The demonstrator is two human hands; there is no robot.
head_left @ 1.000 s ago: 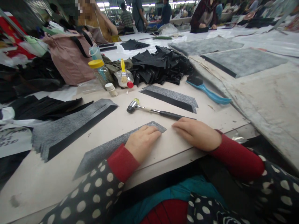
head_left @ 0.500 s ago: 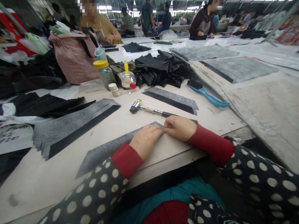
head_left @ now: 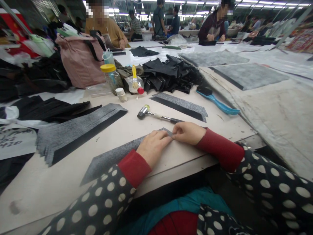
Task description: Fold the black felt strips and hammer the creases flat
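Compared with a second ago, the right hand [head_left: 189, 132] has come in from well apart to the far right end of the grey strip [head_left: 105, 163], where its fingertips now sit just beside those of the left hand [head_left: 154, 145]. The left hand lies palm down across the strip, fingers extended and close together, pressing rather than clasping. The right fingers are bunched; whether they pinch the strip's edge cannot be told. The strip lies under the left hand and runs out toward its wrist side, flat on the tabletop [head_left: 56, 195]. Just beyond the right hand rests the hammer [head_left: 156, 115], its handle partly hidden behind that hand, and past it lie more strips [head_left: 178, 106]. The blue brush [head_left: 220, 102] is farther out, beyond the right hand. A fanned stack [head_left: 80, 130] lies to the left hand's left.
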